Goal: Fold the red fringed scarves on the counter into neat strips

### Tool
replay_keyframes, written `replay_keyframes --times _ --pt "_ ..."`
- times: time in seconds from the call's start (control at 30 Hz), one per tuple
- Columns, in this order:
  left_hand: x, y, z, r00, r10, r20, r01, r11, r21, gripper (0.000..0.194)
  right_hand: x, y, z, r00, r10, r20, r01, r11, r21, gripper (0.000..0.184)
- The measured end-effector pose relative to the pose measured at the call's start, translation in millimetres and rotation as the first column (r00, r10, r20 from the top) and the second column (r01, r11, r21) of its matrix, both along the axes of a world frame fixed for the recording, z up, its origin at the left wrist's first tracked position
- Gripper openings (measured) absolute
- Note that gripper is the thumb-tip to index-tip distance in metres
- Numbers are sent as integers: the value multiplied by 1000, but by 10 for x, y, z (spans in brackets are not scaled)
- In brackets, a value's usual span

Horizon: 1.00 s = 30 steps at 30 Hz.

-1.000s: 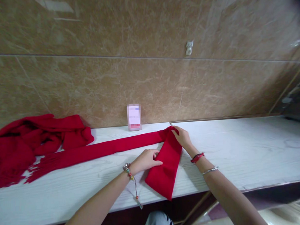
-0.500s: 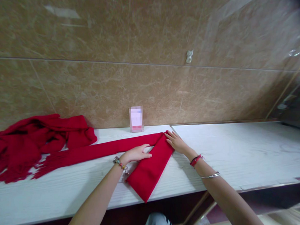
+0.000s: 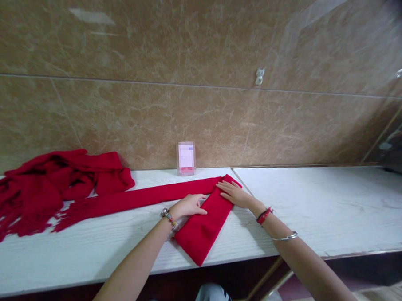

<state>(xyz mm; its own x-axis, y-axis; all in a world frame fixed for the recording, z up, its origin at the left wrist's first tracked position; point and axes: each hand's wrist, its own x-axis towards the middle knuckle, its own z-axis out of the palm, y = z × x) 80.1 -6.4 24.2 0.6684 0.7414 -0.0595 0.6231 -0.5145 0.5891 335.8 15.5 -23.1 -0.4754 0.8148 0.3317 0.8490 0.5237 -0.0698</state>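
Note:
A red scarf (image 3: 149, 195) lies on the white tabletop, with a long narrow strip running left to a fringed end. At its right end it is folded over, and a wide flap (image 3: 204, 232) slants down toward the front edge. My right hand (image 3: 234, 194) rests flat on the upper part of this flap, fingers stretched out, just below the fold's top corner. Against the flap's left edge is my left hand (image 3: 189, 205), thumb apart from the fingers; its fingertips touch the cloth and are partly hidden.
A heap of red fringed cloth (image 3: 65, 178) sits at the far left. Near the wall stands a small box-like item (image 3: 186, 159), blurred out. A small white cat-shaped piece (image 3: 259, 76) is on the brown marbled wall (image 3: 146, 117). The white tabletop (image 3: 310, 208) has a front edge close to my knees.
My right hand has slid slightly down from the fold's top corner onto the flap, leaving the corner uncovered. My left hand stays at the flap's left edge. The view has shifted a little.

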Motion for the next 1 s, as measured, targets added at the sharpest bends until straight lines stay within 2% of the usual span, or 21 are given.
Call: replay_keyframes --times 0.07,0.13,0.23,0.3,0.4,0.47,0.53,0.63,0.73,0.83,1.0 --pt "17 -11 -4 1000 -6 -7 6 999 43 62 -22 -26 -25 999 27 46 -26 999 -27 46" --pt "6 -9 5 999 -15 -29 18 996 88 64 -29 -51 -26 998 1 57 0 1000 -19 46" --pt "-57 11 33 995 -57 -85 60 997 39 74 -34 -83 35 999 -24 29 25 1000 -13 46" --pt "-96 6 60 989 -105 -102 105 994 -4 87 -59 -109 98 1000 5 -5 -5 1000 -4 46" --pt "-89 -67 107 979 -159 -126 168 984 63 100 -147 -160 159 995 96 -40 -97 995 -4 47" --pt "-42 -150 123 975 -168 -148 189 971 147 92 -211 -186 161 989 147 -26 -149 988 -48 49" --pt "2 -234 108 970 -198 -142 227 946 232 72 -244 -194 140 987 162 7 -160 982 -102 50" --pt "-12 -323 45 931 -338 -139 365 884 293 46 -217 -171 102 991 129 36 -123 983 -138 49" --pt "-125 -357 14 873 -453 -182 487 834 261 43 -157 -131 79 991 124 40 -118 984 -132 48" --pt "-245 -373 56 836 -507 -209 546 809 220 44 -123 -98 74 991 131 38 -126 987 -103 47" --pt "-326 -460 144 841 -502 -201 531 836 134 45 -110 -67 84 996 86 23 -84 993 -85 45"
